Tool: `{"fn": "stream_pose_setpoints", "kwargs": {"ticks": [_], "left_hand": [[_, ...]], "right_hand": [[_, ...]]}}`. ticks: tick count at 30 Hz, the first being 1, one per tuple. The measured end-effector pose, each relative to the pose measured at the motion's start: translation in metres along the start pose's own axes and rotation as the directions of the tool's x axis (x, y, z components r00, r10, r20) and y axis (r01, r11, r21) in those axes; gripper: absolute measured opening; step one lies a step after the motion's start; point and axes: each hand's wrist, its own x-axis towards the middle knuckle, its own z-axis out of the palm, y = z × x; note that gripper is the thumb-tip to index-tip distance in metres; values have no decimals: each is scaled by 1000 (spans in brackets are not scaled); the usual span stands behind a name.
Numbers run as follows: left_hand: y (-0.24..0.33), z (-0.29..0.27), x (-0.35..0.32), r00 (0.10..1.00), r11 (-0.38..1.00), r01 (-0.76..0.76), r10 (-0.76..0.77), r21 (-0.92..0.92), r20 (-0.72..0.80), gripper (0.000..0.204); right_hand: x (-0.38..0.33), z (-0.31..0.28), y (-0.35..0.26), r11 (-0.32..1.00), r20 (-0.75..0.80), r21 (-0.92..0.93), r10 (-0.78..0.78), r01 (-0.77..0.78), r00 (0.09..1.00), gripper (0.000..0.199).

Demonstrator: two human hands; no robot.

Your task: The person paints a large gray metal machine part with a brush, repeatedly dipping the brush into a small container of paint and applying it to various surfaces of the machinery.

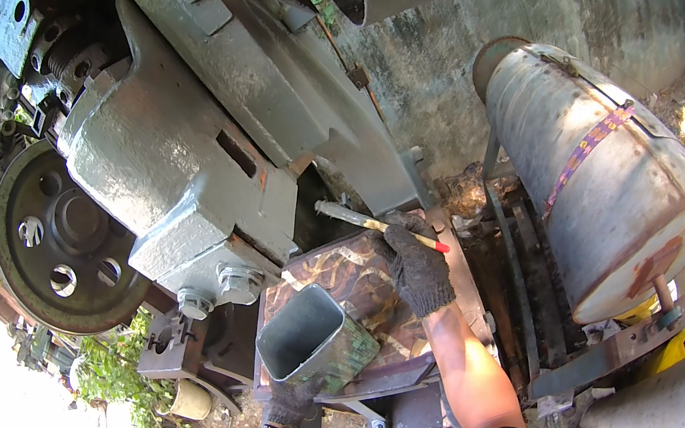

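Your gloved right hand (pixel 417 268) is clamping the brush (pixel 349 216) by its handle, just right of centre in the frame. The brush's long axis is running nearly level, its grey head pointing left and slightly up, its red tip poking out on the right. The container (pixel 358 359) is sitting below and to the left of that hand, at lower centre, so the brush is lying above its mouth in the frame, well apart, rather than aiming into it. Your right forearm is slanting up and leftward from the lower right. Your gloved left hand (pixel 293 402), the nearer to the container, is gripping its lower side. Beyond, the patterned tabletop (pixel 342 267) is stretching between both, and the grey machine (pixel 181 140) is filling the upper left.
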Motion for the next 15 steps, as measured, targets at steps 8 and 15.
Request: {"fn": "stream_pose_setpoints", "kwargs": {"ticks": [8,15], "left_hand": [[17,0,3,997,997,77,-77,3,-12,50],[19,0,4,997,992,83,-82,-98,12,51]], "right_hand": [[25,60,-12,972,-244,225,-10,67,970,15],[95,53,80,962,-240,252,-43,106,970,16]]}}
